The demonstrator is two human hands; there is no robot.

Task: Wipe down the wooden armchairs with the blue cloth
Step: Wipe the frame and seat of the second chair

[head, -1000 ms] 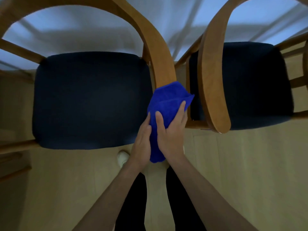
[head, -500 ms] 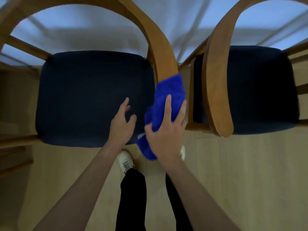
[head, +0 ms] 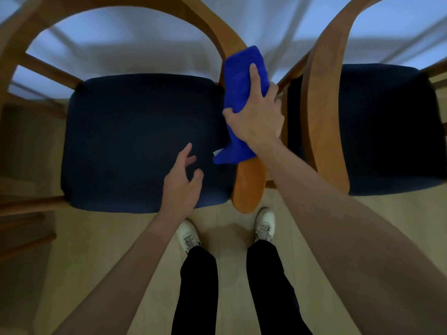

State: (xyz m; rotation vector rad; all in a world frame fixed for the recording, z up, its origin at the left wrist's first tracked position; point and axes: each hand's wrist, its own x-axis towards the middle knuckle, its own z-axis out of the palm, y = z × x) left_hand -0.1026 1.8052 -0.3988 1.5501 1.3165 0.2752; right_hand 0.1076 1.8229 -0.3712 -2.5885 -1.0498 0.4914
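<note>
Two wooden armchairs with dark blue seats stand side by side below me. The left armchair [head: 248, 189] has a curved right armrest that runs between the two seats. My right hand [head: 256, 117] presses the blue cloth [head: 242, 78] around the middle of that armrest, its fingers wrapped over the fabric. The cloth's lower end hangs just above the armrest's bare front tip. My left hand [head: 181, 187] hovers over the left seat cushion [head: 135, 141] with fingers apart, holding nothing. The right armchair [head: 324, 117] sits just beyond my right forearm.
My two feet in white shoes [head: 264, 224] stand on the pale wooden floor [head: 116, 250] right in front of the chairs. A white curtain or wall [head: 145, 44] lies behind the chair backs. Dark wooden furniture [head: 21, 228] sits at the left edge.
My left hand let go of the cloth and moved left over the seat. My right hand slid the cloth up the armrest, away from its front tip.
</note>
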